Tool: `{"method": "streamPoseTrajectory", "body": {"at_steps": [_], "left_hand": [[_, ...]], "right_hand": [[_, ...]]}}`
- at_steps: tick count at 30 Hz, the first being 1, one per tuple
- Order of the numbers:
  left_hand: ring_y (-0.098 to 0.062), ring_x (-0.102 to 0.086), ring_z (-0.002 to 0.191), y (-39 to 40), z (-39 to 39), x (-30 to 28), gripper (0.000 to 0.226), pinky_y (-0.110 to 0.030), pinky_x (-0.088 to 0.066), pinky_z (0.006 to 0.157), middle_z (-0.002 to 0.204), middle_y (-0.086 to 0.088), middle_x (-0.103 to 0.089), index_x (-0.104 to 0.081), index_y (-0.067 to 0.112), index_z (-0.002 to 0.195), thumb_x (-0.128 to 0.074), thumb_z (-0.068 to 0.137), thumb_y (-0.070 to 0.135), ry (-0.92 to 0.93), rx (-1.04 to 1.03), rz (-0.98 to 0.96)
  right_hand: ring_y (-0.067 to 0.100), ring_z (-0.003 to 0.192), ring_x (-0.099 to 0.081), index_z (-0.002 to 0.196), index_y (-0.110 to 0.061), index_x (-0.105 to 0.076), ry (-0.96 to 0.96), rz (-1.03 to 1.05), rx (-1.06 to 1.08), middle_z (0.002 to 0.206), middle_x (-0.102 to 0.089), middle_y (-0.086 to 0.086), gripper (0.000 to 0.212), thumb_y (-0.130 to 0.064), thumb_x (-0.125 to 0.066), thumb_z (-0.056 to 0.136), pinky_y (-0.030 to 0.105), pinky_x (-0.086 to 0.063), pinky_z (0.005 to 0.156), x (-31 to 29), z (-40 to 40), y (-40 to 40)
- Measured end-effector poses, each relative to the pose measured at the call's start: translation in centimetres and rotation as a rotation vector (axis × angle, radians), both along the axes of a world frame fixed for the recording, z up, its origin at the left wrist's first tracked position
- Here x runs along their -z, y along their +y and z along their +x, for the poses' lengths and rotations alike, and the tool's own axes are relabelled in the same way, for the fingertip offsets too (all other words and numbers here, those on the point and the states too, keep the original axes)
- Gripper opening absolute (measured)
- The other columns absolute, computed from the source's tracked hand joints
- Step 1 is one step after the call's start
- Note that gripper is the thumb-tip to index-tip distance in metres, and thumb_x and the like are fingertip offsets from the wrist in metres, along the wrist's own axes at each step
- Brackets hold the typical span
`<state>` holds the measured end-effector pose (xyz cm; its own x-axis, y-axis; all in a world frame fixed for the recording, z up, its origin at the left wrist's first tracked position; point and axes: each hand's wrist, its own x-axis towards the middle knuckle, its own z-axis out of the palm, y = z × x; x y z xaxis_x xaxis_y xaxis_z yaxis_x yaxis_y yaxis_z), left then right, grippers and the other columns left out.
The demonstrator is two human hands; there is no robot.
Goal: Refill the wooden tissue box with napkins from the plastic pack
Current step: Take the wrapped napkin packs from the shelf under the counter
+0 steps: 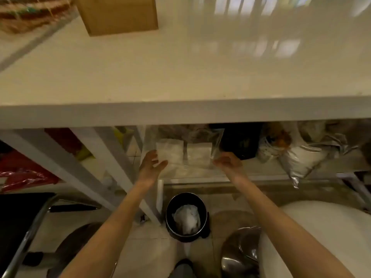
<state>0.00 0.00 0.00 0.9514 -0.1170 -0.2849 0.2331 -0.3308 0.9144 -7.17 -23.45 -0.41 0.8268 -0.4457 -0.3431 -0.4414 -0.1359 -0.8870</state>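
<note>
Fetching step. Plastic pack [183, 151] sits on the shelf under the counter [180, 111]; left hand [150, 165] fingers spread at its side, right hand [227, 160] pinching its corner. Wooden box [118, 15] waits on the counter. Next, likely: lift the pack clear.

The wooden tissue box [118, 15] stands on the desk at the frame's upper left. The clear plastic pack [183, 149], holding white napkins [170, 155], sits mid-frame on the shelf below.
</note>
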Motion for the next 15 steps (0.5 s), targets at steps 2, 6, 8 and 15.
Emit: {"method": "streamPoseTrajectory", "body": {"at_steps": [2,6,8,15], "left_hand": [[-0.03,-0.043,0.128,-0.2,1.4,1.6,0.065,-0.036,-0.038,0.103,0.142,-0.013,-0.039,-0.029,0.01,0.139,-0.063,0.084,0.016,-0.013,0.019,0.076],[-0.031,-0.025,0.138,-1.0,5.1,6.3,0.092,-0.045,-0.025,0.114,0.153,-0.013,-0.019,-0.012,0.012,0.145,-0.071,0.077,0.03,0.045,0.018,0.154],[-0.031,-0.023,0.139,-1.4,6.7,7.8,0.101,-0.045,-0.023,0.114,0.153,-0.013,-0.019,-0.011,0.011,0.145,-0.075,0.07,0.034,0.014,0.002,0.165],[-0.035,-0.049,0.119,-1.9,9.3,9.2,0.081,-0.041,-0.039,0.103,0.132,-0.019,-0.051,-0.039,0.006,0.132,-0.078,0.065,0.029,-0.028,-0.122,0.147]], "right_hand": [[0.023,0.098,-0.057,0.121,-0.003,-0.05,-0.012,-0.072,0.006,0.11,-0.056,0.009,0.049,-0.017,-0.071,0.079,0.019,-0.042,0.071,2.0,1.2,-0.1],[0.018,0.103,-0.05,0.126,-0.005,-0.044,-0.011,-0.004,-0.034,0.113,-0.05,0.005,0.059,-0.012,-0.074,0.076,0.027,-0.041,0.081,5.8,3.7,-0.6],[0.02,0.11,-0.05,0.131,-0.006,-0.039,-0.049,-0.002,-0.013,0.125,-0.05,0.008,0.068,-0.009,-0.075,0.074,0.033,-0.045,0.091,6.8,4.7,-0.7],[0.017,0.082,-0.054,0.086,-0.003,-0.058,-0.082,-0.028,0.008,0.083,-0.054,0.003,0.018,-0.008,-0.072,0.076,0.012,-0.044,0.062,9.0,6.5,-1.2]]}}
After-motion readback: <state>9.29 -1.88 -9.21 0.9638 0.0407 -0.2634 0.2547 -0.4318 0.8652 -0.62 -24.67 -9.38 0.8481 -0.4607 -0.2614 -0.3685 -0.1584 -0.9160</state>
